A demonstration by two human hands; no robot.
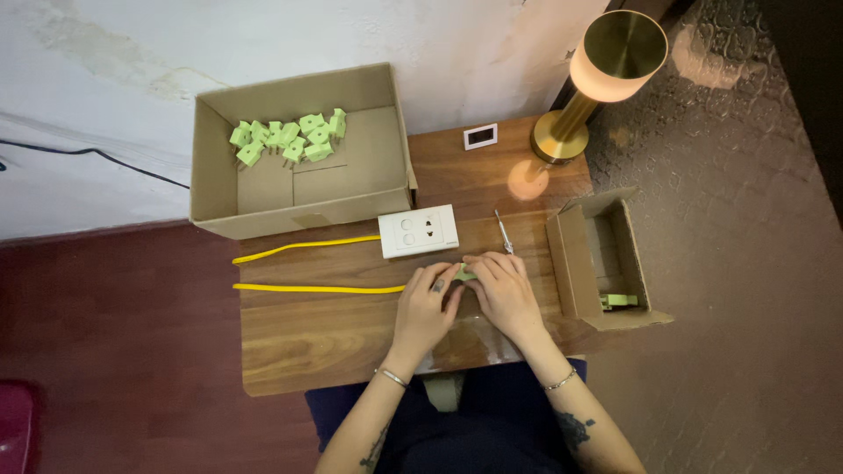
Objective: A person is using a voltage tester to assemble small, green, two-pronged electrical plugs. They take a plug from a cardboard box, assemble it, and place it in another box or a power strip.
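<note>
Both hands met at the middle of the small wooden table (351,338). The left hand (428,307) and the right hand (502,290) were closed together around 1 pale green plug (464,274), of which only a sliver showed between the fingertips. A yellow cable (316,288) ran in from 9 o'clock and ended at the left hand; whether it already joined the plug could not be told.

As a judgement, the work looked barely started. The large cardboard box (219,180) at 11 o'clock from the hands held a heap of about 12 green plugs (290,140), too tightly packed for an exact count. The small cardboard box (575,263) at 3 o'clock held only 1 green piece (619,301). So 1 seemed done, 1 was in hand, and the heap remained.

Counted otherwise: 1 white wall socket plate (419,231) just beyond the hands at 12 o'clock, 1 screwdriver (503,232) at 1 o'clock, 1 small white frame (480,136) farther back, 1 brass lamp (597,79) lit at 1 o'clock, and 2 visible yellow runs, perhaps 1 cable looped.
</note>
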